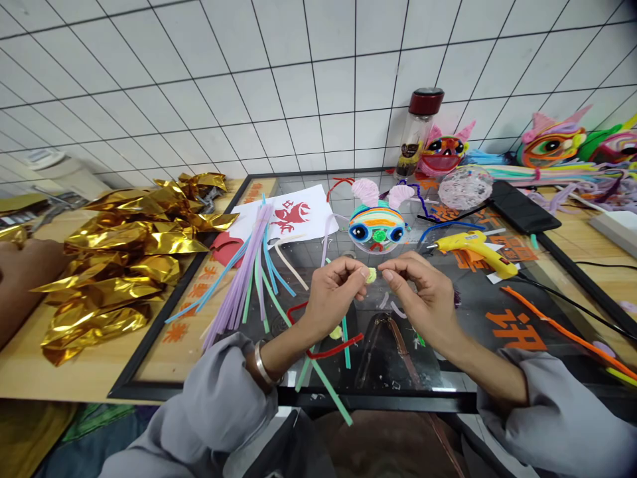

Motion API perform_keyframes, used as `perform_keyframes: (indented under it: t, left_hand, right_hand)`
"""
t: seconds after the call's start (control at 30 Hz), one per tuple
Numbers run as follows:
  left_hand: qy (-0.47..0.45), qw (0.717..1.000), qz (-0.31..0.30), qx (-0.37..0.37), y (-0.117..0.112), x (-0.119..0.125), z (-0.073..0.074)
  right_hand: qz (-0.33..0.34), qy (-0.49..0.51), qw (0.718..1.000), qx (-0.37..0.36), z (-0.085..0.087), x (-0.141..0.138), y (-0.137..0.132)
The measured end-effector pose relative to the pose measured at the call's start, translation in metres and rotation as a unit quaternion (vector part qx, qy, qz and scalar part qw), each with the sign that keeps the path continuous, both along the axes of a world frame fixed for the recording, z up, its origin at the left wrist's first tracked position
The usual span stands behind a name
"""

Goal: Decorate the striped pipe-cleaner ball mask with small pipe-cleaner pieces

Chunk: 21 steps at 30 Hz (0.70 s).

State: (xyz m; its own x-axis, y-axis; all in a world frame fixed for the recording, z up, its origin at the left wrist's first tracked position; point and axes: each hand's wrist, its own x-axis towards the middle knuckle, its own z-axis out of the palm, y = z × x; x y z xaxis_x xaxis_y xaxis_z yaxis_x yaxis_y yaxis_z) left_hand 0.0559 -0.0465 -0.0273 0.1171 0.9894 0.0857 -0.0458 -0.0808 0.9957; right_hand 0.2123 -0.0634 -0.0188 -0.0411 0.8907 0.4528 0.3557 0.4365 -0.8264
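Pale yellow piece (371, 274) sits pinched between the thumb and fingers of the left hand (331, 295), above the dark glassy board (448, 365) and in front of the striped animal head (377, 219). It juts toward the right hand (423, 292), its long axis apparently near upright in view; finer shape is too small to tell. The right thumb and forefinger nearly meet just beside it; whether they grip a strand, I cannot tell.

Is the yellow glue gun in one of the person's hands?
No, the glue gun lies on the tabletop, apart from both the left hand, which pinches a small yellow piece, and the right hand.
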Motion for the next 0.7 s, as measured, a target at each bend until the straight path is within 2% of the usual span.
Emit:
perform_keyframes:
  t: [0.1,0.17,0.33,0.43,0.57,0.7]
  left_hand:
    - [0.005,1.0,0.002,0.0,-0.001,0.001,0.003]
    - [0.006,1.0,0.0,0.004,-0.002,0.001,0.004]
    - [0.021,0.999,-0.015,0.027,-0.002,0.001,-0.001]
    - [0.036,0.998,-0.023,0.041,-0.003,0.0,-0.005]
    - [0.05,0.997,-0.038,0.043,-0.005,0.0,-0.007]
    - [0.058,0.996,-0.046,0.049,-0.005,0.001,-0.006]
  right_hand:
    - [0.012,-0.034,0.999,0.014,0.002,0.0,-0.002]
    - [0.017,-0.026,1.0,-0.002,0.002,-0.001,-0.001]
    - [0.04,0.093,0.987,-0.127,-0.002,-0.003,0.003]
    - [0.05,0.13,0.974,-0.176,-0.003,-0.003,0.004]
    - [0.07,0.116,0.972,-0.192,-0.005,-0.001,0.004]
    - [0.054,0.113,0.975,-0.185,-0.006,-0.001,0.004]
